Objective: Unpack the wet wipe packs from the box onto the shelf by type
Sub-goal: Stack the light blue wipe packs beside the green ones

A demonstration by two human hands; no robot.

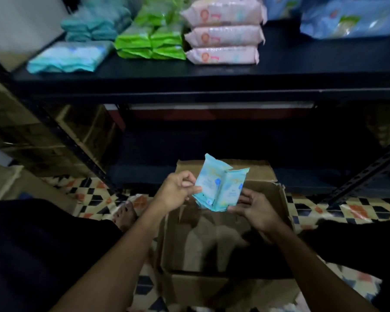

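Dim indoor space, light weak and cool, strongest at the top of the view. Dark metal shelving unit (212, 77) fills the upper half; its top board is black and matte. Perforated angle-iron uprights run diagonally at the left (61, 140) and lower right (369, 172). A lower shelf board (212, 174) sits in deep shadow near the floor. Pale wall (20, 23) shows at upper left, behind the unit. Stacked brown cartons (43, 140) stand to the left, blurred. Floor carries a patterned covering (92, 194) of black, orange and cream diamonds, visible on both sides.
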